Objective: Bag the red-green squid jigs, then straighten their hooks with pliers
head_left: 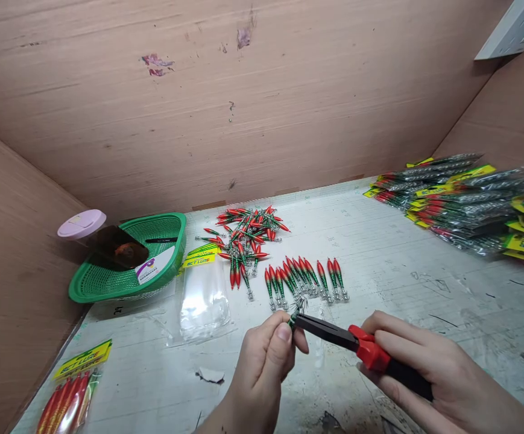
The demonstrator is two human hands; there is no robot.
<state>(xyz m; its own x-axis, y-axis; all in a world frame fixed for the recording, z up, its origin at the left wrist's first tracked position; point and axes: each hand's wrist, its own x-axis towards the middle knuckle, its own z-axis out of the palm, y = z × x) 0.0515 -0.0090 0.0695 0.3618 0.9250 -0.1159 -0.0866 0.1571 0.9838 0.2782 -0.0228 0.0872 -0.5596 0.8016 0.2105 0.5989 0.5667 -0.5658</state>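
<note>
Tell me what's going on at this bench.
A person works bare-handed. The left hand pinches a small lure, mostly hidden by the fingers, while the right hand grips red-handled pliers whose tips meet the lure's hook end. Just beyond, a row of lures lies on the table, with a loose heap farther back, clear bags and a green basket to the left, and packed bags stacked at the right.

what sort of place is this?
Probably a workshop bench for packing fishing lures: a pile of loose lures, empty bags beside it, stacks of bagged lures at right. The left hand pinches a lure, the right hand holds pliers.
</note>
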